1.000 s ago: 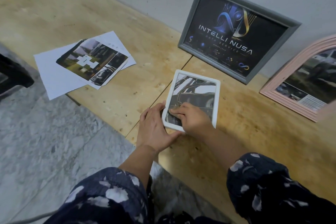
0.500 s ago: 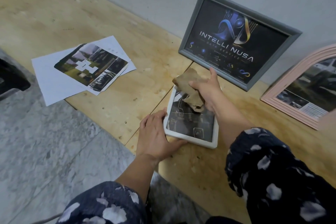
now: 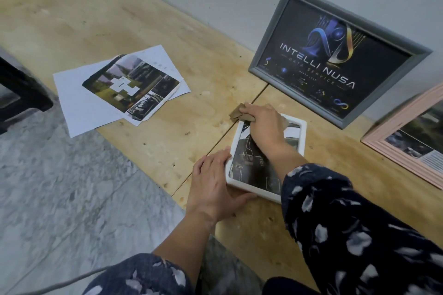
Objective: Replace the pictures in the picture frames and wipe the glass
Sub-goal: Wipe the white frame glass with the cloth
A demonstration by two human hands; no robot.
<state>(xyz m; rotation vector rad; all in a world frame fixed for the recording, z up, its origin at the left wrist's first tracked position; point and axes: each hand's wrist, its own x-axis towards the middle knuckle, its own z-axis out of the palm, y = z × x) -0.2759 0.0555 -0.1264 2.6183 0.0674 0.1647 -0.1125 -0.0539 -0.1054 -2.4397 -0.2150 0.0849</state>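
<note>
Wiping the glass of the white frame (image 3: 302, 127), which lies flat on the plywood top (image 3: 167, 31) and serves here as the landmark. The right hand (image 3: 263, 124) sits over the frame's far left corner, fingers curled round a tan cloth (image 3: 237, 114) that it presses to the glass; a fold of the cloth sticks out past that corner onto the wood. The left hand (image 3: 213, 184) rests at the frame's near left corner, fingers laid straight along the left edge and thumb along the near edge, gripping nothing but bracing the frame against sliding.

To do this step well, in judgement: keep the left hand's pressure down and inward so the light frame does not skate under the strokes; keep the cloth flat under the fingers, not bunched; and work in overlapping passes from the far edge toward the near one, reaching into the corners where the rim meets the glass. The near part of the glass, under the right forearm, appears not yet covered.

Beyond the frame, a grey frame (image 3: 263, 55) leans on the wall; to the right of the white frame stands a pink frame (image 3: 383, 143). Well to its left lie loose prints (image 3: 129, 84) on white sheets.
</note>
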